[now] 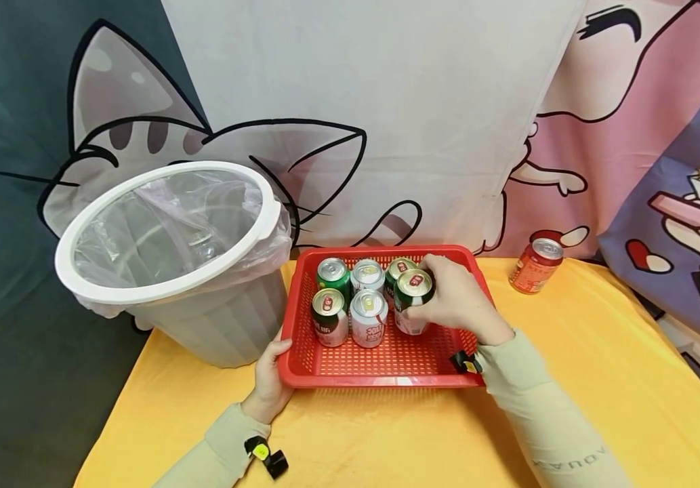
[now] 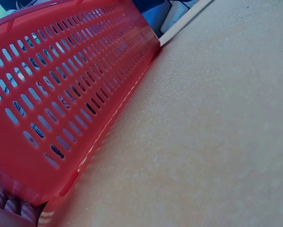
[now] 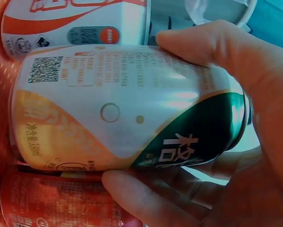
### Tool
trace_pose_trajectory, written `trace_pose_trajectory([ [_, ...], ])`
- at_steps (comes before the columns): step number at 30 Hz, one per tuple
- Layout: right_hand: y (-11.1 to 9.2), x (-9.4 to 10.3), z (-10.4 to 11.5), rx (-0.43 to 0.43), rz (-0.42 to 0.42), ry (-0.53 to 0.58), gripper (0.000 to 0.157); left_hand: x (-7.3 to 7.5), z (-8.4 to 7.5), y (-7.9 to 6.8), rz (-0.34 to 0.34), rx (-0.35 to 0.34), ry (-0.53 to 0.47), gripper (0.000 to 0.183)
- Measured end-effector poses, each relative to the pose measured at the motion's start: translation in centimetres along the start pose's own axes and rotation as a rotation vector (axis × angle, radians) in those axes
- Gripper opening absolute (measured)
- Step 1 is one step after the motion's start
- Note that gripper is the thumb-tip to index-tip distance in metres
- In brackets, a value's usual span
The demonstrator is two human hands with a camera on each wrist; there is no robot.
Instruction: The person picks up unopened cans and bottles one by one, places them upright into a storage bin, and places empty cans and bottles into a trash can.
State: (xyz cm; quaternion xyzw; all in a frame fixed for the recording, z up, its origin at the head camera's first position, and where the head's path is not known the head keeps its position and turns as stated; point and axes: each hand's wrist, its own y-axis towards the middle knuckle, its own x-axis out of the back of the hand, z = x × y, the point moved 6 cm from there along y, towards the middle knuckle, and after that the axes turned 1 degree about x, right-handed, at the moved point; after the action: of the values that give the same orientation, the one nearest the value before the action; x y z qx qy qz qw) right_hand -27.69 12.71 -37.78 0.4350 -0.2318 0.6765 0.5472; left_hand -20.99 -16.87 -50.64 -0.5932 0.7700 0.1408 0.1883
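My right hand [image 1: 456,298] grips a drink can [image 3: 132,109] in green, white and gold, thumb on one side and fingers on the other. The can is near the right end of a red plastic basket [image 1: 380,381], in front of another dark green can [image 1: 400,266]. A white can [image 1: 368,322] stands to its left. Beside the gripped can, a red can [image 3: 61,203] shows in the right wrist view. My left hand [image 1: 269,379] holds the basket's left front side, with its thumb at the rim; its fingers [image 2: 11,213] show under the basket's corner in the left wrist view.
More cans [image 1: 333,272] stand in the basket's left half. A grey bin [image 1: 221,325] with a white rim and clear liner stands left of the basket. A red can [image 1: 535,266] is on the yellow cloth [image 1: 386,440] at the back right. Printed fabric hangs behind.
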Motion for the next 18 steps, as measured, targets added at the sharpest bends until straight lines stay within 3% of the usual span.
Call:
trace_pose_trajectory([
  [6, 0.0, -0.9, 0.5, 0.013, 0.015, -0.048, 0.071, 0.0, 0.1, 0.0, -0.001, -0.002, -0.004, 0.069],
  [18, -0.1, -2.4, 0.3, -0.071, 0.071, -0.078, 0.08, 0.0, 0.0, 0.0, 0.005, -0.006, 0.003, 0.069],
])
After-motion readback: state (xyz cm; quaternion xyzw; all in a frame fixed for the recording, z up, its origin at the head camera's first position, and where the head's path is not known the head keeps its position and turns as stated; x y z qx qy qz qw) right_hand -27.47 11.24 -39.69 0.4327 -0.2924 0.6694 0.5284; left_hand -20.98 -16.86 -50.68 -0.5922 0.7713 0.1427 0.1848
